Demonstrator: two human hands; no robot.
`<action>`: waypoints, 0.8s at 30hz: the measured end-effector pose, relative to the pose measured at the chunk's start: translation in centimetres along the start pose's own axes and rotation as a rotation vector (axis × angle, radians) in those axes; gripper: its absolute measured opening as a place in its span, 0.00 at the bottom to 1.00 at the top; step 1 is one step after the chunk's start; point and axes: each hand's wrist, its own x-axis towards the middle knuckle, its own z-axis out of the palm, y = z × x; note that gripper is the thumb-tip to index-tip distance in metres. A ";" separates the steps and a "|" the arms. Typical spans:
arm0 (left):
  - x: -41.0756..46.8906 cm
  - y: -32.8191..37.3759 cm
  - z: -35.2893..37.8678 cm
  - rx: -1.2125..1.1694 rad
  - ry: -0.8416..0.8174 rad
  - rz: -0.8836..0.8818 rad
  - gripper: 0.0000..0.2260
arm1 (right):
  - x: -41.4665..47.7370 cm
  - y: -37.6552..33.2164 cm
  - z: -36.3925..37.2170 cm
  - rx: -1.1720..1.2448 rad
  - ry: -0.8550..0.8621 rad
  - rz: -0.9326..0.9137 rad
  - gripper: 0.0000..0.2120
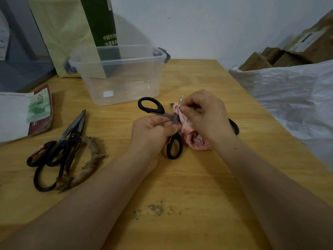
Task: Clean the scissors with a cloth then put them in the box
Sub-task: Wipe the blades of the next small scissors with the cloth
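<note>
Mid-wipe: my left hand (153, 131) fingers grip black-handled steel scissors (161, 109), right hand (204, 114) fingers pinch crumpled pink cloth (193, 140) round a blade; clear plastic box (126, 83) holds none yet.

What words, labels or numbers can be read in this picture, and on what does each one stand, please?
"中国炒鸡", cut off at right: dark green carton, upper line.
"非遗茶油", cut off too: same carton, lower line.
Green-labelled packet: too blurred to read.
Label on the cardboard boxes: too blurred.
White sticker on the clear box: blank.
</note>
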 end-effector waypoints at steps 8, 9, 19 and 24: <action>0.0 0.1 -0.2 0.019 -0.005 -0.007 0.11 | -0.2 -0.9 0.2 -0.134 -0.024 -0.071 0.04; -0.1 0.2 -0.1 0.023 -0.009 -0.010 0.11 | -0.1 -0.8 0.1 -0.149 -0.001 -0.068 0.04; -0.5 0.4 -0.1 0.015 -0.038 -0.008 0.11 | 0.1 -0.2 -0.2 -0.105 0.034 -0.081 0.04; -0.3 0.6 -0.5 0.014 -0.020 -0.007 0.09 | -0.3 0.2 -0.2 0.006 -0.091 -0.173 0.03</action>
